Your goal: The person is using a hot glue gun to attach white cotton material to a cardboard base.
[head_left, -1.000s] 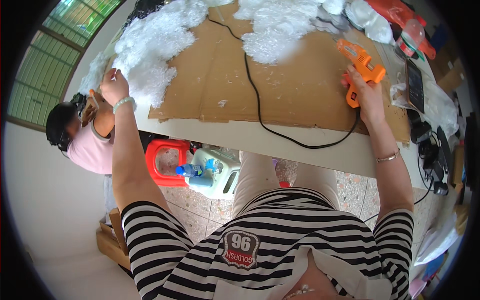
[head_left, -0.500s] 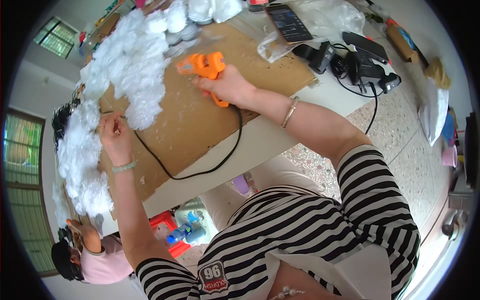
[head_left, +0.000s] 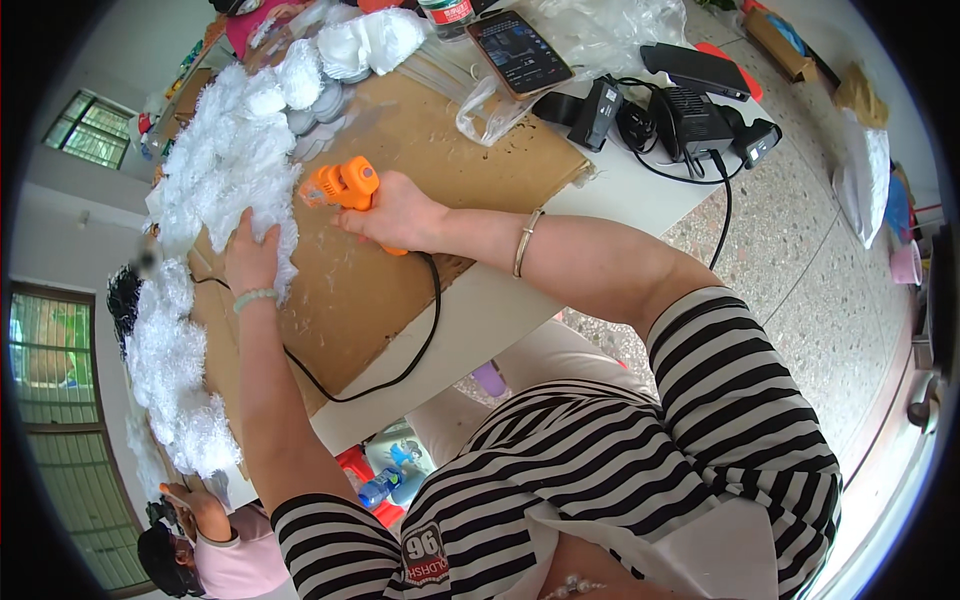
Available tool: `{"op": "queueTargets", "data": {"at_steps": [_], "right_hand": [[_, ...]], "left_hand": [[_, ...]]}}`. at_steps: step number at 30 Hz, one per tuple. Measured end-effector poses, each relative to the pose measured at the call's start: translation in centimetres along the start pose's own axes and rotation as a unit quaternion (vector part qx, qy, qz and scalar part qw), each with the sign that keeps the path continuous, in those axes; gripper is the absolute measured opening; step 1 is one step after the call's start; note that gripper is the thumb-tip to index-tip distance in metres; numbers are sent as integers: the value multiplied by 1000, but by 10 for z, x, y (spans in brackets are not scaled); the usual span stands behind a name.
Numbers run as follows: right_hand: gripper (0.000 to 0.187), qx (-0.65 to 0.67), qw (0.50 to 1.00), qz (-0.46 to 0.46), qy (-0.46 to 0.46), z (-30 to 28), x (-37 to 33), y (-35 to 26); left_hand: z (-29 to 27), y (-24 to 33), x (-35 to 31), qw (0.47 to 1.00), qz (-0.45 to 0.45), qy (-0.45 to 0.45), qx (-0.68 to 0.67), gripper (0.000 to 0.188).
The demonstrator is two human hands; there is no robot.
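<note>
My right hand (head_left: 405, 212) is wrapped round the handle of an orange glue gun (head_left: 352, 184), its nozzle end aimed left above the cardboard. From the gun a black cord (head_left: 435, 310) loops over the table edge and back under my left forearm. My left hand (head_left: 252, 260) rests at the near edge of a heap of white fluffy material (head_left: 235, 150), thumb and fingers apart, fingertips against the fluff. Whether a small piece lies under those fingers I cannot see. A brown cardboard sheet (head_left: 340, 290) covers the table below both hands.
More white fluff (head_left: 165, 370) lines the table's left side. A phone (head_left: 518, 52), a bottle (head_left: 447, 15), clear plastic bags (head_left: 620, 35) and black power adapters (head_left: 690, 125) lie toward the far right. At lower left sits another person (head_left: 240, 550) in pink.
My left hand has gone from a pinch over the left of the cardboard to the fluffy heap, its fingers opening. The glue gun has come nearer to it. The whole view has shifted.
</note>
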State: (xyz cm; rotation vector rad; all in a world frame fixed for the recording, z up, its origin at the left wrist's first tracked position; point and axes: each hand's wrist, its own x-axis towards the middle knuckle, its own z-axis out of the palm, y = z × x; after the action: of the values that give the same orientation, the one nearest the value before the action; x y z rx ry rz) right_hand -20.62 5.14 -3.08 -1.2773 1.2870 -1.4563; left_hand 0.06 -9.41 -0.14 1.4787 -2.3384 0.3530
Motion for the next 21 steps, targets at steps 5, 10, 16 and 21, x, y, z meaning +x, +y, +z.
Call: {"op": "queueTargets", "data": {"at_steps": [5, 10, 16, 21], "right_hand": [[30, -4, 1000, 12, -12, 2, 2, 0], [30, -4, 1000, 23, -20, 0, 3, -2], [26, -4, 999, 26, -36, 3, 3, -4], [21, 0, 998, 35, -43, 1, 5, -1]], "left_hand": [[6, -31, 16, 997, -41, 22, -58, 32], [-11, -58, 40, 894, -125, 163, -398, 26], [-18, -100, 34, 911, -114, 36, -394, 28], [-34, -67, 20, 908, -148, 9, -392, 29]]}}
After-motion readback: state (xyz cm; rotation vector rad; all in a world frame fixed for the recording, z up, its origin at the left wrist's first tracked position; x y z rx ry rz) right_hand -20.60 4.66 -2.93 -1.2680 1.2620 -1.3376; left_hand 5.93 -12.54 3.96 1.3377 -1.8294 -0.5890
